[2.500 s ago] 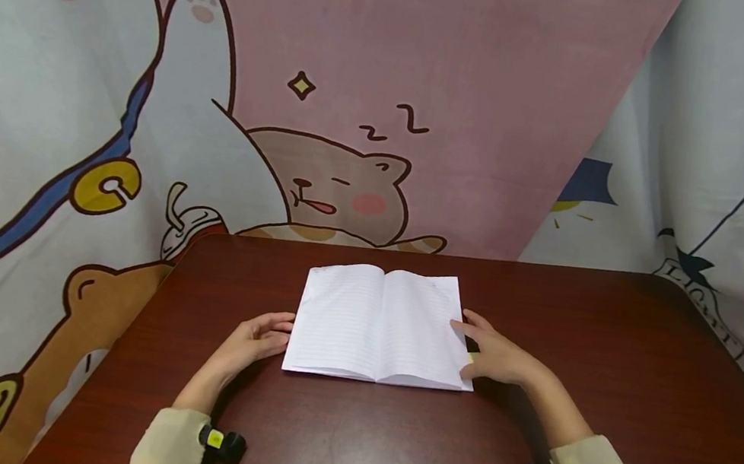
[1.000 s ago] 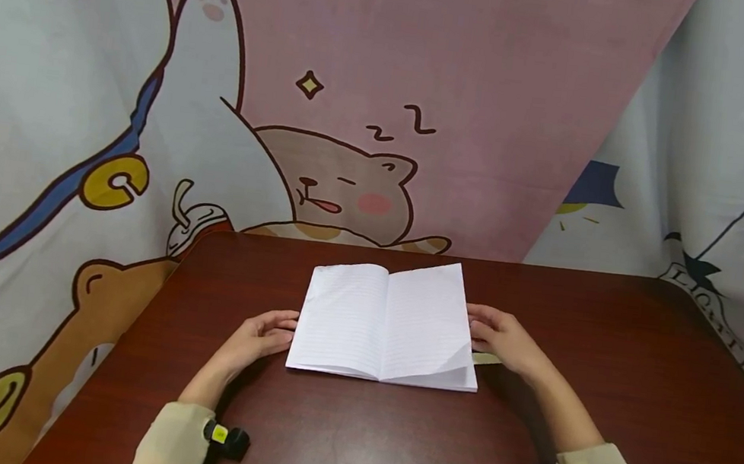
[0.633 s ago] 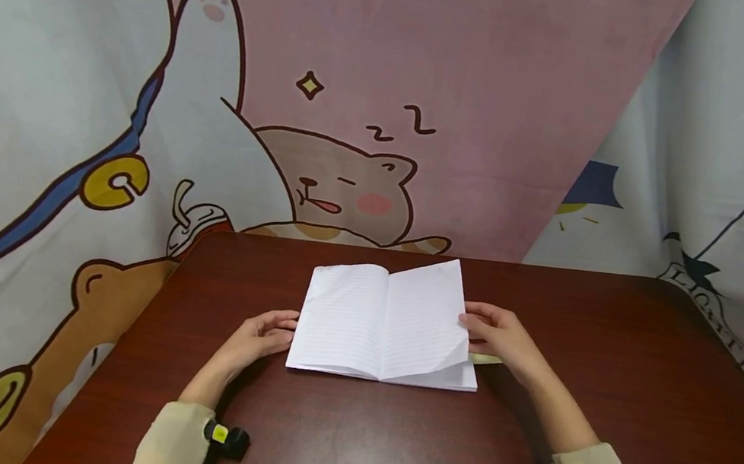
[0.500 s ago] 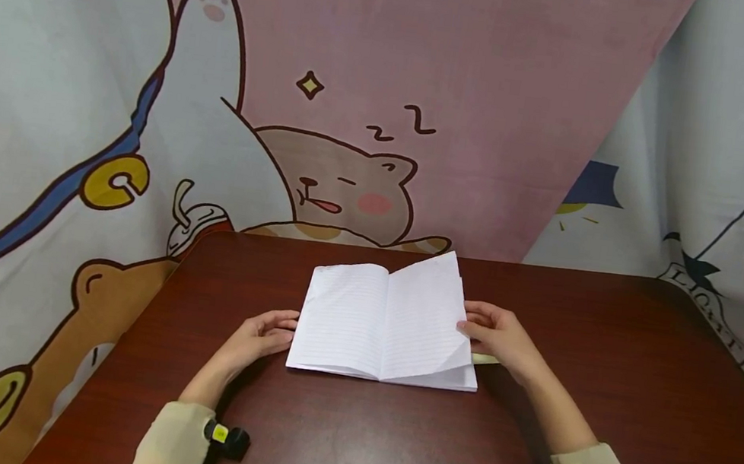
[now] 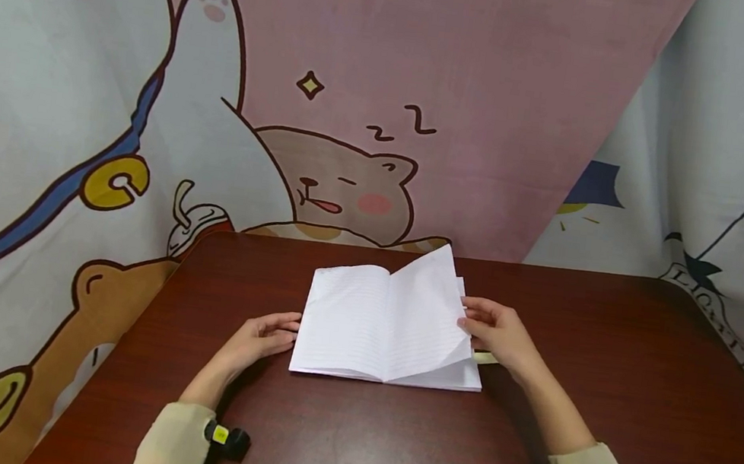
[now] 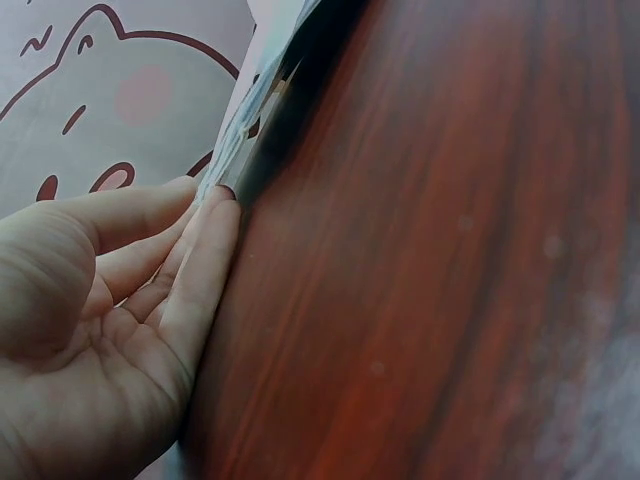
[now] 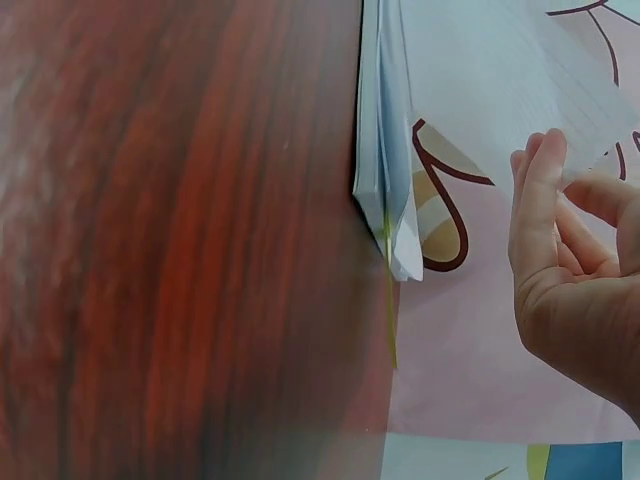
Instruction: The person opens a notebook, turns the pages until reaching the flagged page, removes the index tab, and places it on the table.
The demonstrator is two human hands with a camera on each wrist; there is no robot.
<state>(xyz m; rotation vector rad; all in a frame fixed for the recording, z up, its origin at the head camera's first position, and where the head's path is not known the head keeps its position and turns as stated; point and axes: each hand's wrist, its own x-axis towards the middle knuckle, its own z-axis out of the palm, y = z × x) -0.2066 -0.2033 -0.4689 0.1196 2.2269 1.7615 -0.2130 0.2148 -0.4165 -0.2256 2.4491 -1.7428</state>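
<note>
White paper pages with thin lines are seen in an open notebook [image 5: 343,320], which is laid in the middle of a shiny red-brown wooden table [image 5: 355,437]. One white lined page [image 5: 423,318] on its right side is lifted up and bent. The far corner of that page is raised the most, and more pages are seen flat under it.

The page is pinched at its right edge by the thumb and fingertips of the bare right hand [image 5: 503,335]. The left edge of the notebook is touched by the fingertips of the bare left hand [image 5: 264,334]. Those fingers are held loosely out, and a little gap is left between them and the thumb. A thin, flat, pale yellow strip [image 5: 486,358] is seen poking out at the right, just beside the right hand.

Both arms are covered by cream cloth sleeves [image 5: 172,443], and a small black box [image 5: 229,443] with a yellow tag is worn on the left wrist. Behind the far table edge, a pink and white cloth [image 5: 496,108] is hung. A sleeping brown cartoon animal [image 5: 356,192] and, at the left, a round yellow bell [image 5: 116,181] are printed on it.
</note>
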